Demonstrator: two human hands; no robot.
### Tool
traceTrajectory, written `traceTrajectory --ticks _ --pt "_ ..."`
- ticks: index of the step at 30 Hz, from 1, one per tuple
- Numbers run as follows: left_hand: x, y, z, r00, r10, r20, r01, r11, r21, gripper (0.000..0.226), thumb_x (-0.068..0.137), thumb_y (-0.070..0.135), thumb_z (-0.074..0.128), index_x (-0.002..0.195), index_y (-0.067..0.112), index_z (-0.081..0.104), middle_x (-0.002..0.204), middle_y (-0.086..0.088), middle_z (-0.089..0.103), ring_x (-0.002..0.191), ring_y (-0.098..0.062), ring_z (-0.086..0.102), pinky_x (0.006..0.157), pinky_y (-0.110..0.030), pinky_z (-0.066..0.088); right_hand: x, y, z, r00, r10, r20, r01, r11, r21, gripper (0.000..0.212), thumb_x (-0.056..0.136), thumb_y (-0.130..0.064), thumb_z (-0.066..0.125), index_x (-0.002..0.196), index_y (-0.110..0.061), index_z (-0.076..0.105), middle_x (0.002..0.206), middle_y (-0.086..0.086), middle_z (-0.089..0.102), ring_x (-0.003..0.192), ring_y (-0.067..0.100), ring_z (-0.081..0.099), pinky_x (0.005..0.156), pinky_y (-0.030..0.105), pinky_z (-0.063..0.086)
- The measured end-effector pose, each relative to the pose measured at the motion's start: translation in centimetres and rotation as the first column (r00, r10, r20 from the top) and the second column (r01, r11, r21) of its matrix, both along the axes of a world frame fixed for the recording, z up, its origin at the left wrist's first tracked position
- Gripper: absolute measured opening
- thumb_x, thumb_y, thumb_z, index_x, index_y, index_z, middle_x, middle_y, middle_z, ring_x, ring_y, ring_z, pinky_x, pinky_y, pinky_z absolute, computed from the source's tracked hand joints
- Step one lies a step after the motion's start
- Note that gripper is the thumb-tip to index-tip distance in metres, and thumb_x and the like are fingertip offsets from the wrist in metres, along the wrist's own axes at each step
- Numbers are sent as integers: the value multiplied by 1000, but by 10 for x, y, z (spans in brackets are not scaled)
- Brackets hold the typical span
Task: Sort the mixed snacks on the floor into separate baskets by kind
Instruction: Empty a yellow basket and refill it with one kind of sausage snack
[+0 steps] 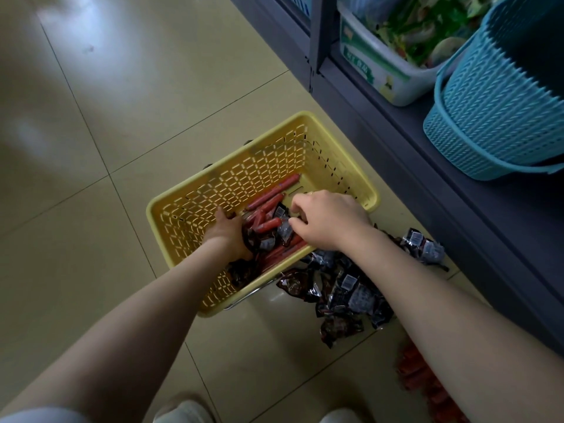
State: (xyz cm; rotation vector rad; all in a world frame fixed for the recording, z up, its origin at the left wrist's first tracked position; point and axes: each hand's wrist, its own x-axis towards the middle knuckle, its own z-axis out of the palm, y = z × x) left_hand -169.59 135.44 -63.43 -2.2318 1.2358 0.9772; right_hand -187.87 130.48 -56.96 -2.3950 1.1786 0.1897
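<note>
Head view: hands [232, 236] in yellow basket [195, 209] (grip unclear).

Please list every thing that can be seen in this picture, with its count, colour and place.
yellow basket: one, yellow, on the floor, centre.
sausage sticks: several, red, inside the yellow basket.
dark snack packets: many, black and dark red, heaped on the floor right of the basket; a few inside it.
red snack pile: count unclear, red, floor at lower right.
blue basket: one, blue, on the grey shelf.
white bin: one, white and green, on the shelf, holding green packets.
left hand: in the basket, on dark packets.
right hand: above the basket, pinching a packet.
</note>
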Motion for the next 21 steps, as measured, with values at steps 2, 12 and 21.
traceTrajectory --ticks 2,12,21 --pt "3 2 6 997 44 -63 -46 998 -37 61 71 24 74 126 23 47 122 -7 46 102 -26 54 81 -36 53 -1 0 1 1000 1 -13 -1 1000 -14 28 95 -39 39 109 -21 54 102 0 62 84 20 58 64 28 41" --pt "-20 28 128 728 -260 -635 -281 732 -621 86 64 19 80 125 36 22 116 20 41 95 11 56 69 -6 49 4 21 32 628 -500 596 -51 739 672 96 68 -56 69 144 -39 14 155 -6 18 138 13 28 107 32 36" --pt "-50 35 123 482 -503 -717 -124 772 -624 118 72 30 72 142 29 -24 155 0 16 139 -11 28 108 -40 37 -40 44 50 380 -650 658 69 729 681 42 77 -14 73 111 -29 55 101 -15 63 95 3 63 75 20 53"
